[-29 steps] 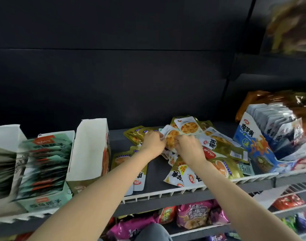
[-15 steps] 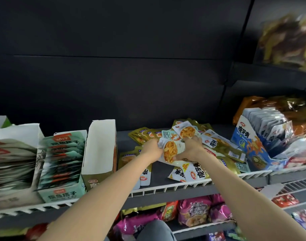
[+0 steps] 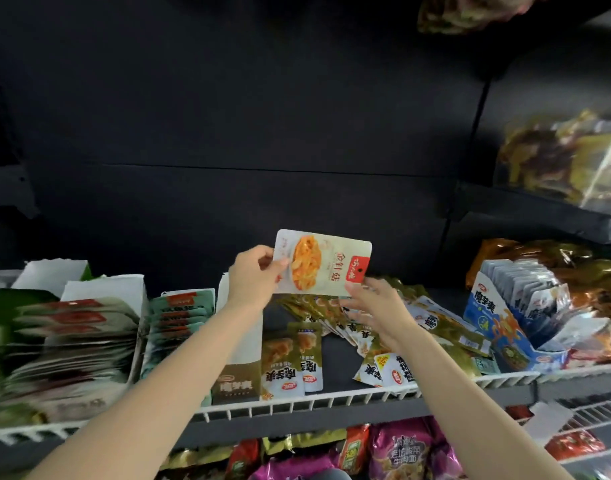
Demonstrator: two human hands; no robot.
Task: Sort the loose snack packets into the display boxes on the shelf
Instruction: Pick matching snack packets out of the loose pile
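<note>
Against a dark back panel, a grey shop shelf (image 3: 335, 415) with a white wire front rail carries snack stock. A person's left hand (image 3: 254, 282) holds a cream snack packet (image 3: 323, 261), printed with an orange dish and a red label, up in the air above the shelf, its fingers (image 3: 280, 266) curled round the packet's left edge. The right hand (image 3: 375, 311) is just below the packet's lower right corner, fingers loosely spread and gripping nothing; whether the fingertips touch the packet is hard to tell. Directly beneath both hands, loose packets (image 3: 387, 344) in olive and white lie scattered on the shelf. Left of the left hand's fingers stands a white display box (image 3: 238, 372), with fuller boxes of green packets (image 3: 179, 317) further left. Well to the right of the right hand's fingers sits a blue display box (image 3: 505, 327) of upright packets.
</note>
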